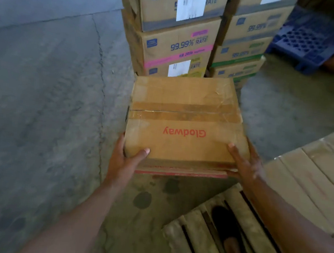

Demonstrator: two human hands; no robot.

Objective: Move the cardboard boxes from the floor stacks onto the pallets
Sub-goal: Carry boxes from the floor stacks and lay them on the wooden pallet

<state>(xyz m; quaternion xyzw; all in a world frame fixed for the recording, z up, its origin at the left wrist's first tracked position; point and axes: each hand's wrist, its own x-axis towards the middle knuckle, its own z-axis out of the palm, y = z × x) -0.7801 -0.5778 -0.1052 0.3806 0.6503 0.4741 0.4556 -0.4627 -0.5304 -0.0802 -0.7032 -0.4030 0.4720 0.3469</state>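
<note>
Noted cardboard box (pixel 185 120) clamped at its near corners by left grip (pixel 127 159) and right grip (pixel 243 163), thumbs on top, seemingly clear of floor (pixel 43 95), seam lying side to side, wooden pallet (pixel 197 230) low right, nearer right grip.

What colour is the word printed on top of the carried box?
Red, on the brown box; the head view shows it.
</note>
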